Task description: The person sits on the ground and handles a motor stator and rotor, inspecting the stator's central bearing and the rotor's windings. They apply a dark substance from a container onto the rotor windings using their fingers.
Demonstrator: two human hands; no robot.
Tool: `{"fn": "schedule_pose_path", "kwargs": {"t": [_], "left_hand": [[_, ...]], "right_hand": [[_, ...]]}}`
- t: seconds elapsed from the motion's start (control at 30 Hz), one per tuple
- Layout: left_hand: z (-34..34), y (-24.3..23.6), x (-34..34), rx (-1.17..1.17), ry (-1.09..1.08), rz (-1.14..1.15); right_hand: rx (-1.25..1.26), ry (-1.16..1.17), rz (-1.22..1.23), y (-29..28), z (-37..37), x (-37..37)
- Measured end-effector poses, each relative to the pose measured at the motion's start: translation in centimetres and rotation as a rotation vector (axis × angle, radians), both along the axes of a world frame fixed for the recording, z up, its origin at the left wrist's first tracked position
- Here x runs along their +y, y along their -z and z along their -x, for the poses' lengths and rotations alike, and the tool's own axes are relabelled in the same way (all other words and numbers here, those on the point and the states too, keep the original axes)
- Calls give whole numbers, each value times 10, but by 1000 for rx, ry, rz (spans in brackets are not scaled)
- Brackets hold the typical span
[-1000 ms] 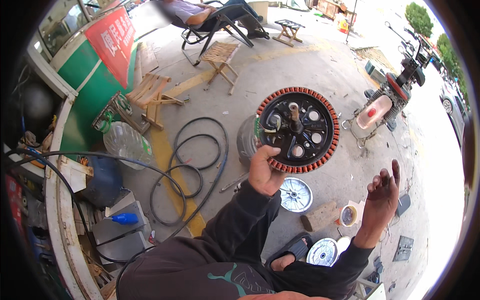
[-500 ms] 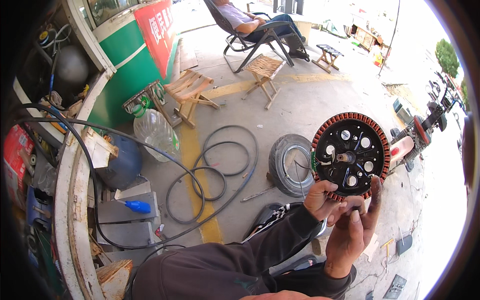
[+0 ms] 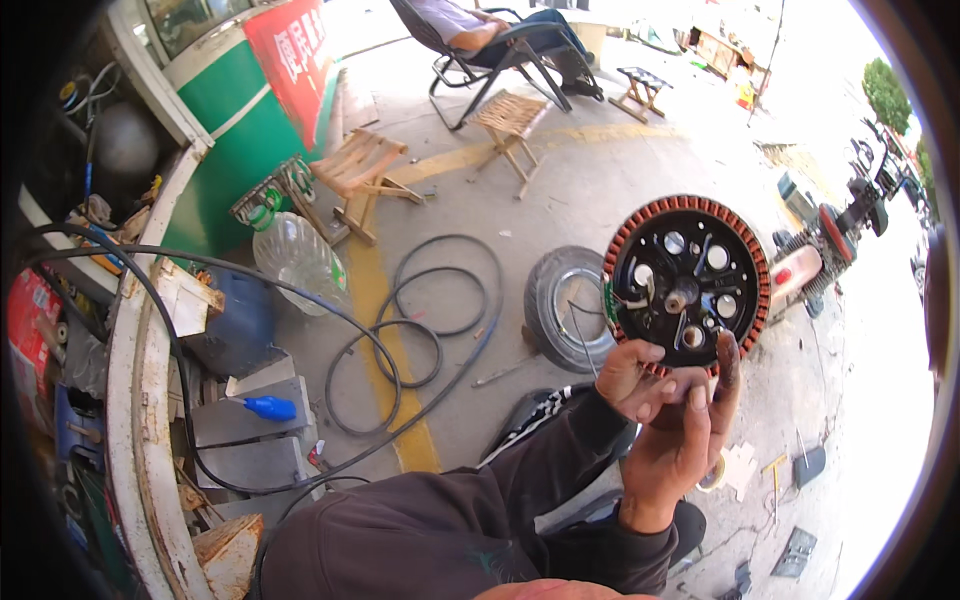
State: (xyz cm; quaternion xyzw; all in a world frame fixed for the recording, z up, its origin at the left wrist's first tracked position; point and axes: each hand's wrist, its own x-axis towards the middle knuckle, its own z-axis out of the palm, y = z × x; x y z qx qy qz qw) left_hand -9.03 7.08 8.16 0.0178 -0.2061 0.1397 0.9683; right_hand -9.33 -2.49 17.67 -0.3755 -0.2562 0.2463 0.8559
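Observation:
A round hub motor stator [image 3: 735, 255], black with copper windings round its rim and a shaft at its centre, is held up in front of me on the right. My left hand [image 3: 630, 380] grips its lower left rim, the thumb lying on the near face. Below the rim, my right hand [image 3: 690, 435] supports it with curled fingers, one darkened finger reaching up along the lower right edge. Light wires show at the stator's left side. Behind it on the ground lies a small wheel with a tyre [image 3: 545, 315], partly covered by the stator.
A black hose [image 3: 490, 330] coils over the floor at left, near a clear plastic jug [image 3: 300, 260]. Folding stools [image 3: 360, 160] and a person in a reclining chair [image 3: 510, 45] are farther off. A hammer [image 3: 775, 480] and loose parts lie at right, with a scooter [image 3: 805, 275] beyond.
The whole view has shifted slightly, so the surroundings sit further left and higher. The stator is tilted a little differently and appears slightly larger; both hands keep their hold.

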Motion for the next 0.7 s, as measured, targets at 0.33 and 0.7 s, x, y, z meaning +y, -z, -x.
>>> {"fn": "schedule_pose_path", "kwargs": {"t": [0.33,0.7], "left_hand": [[-16,62,1,-81,170,-55],[-9,60,8,-53,97,-172]], "right_hand": [[143,-238,-148,28,-12,-8],[318,-625,-232,14,-11,-13]]}}
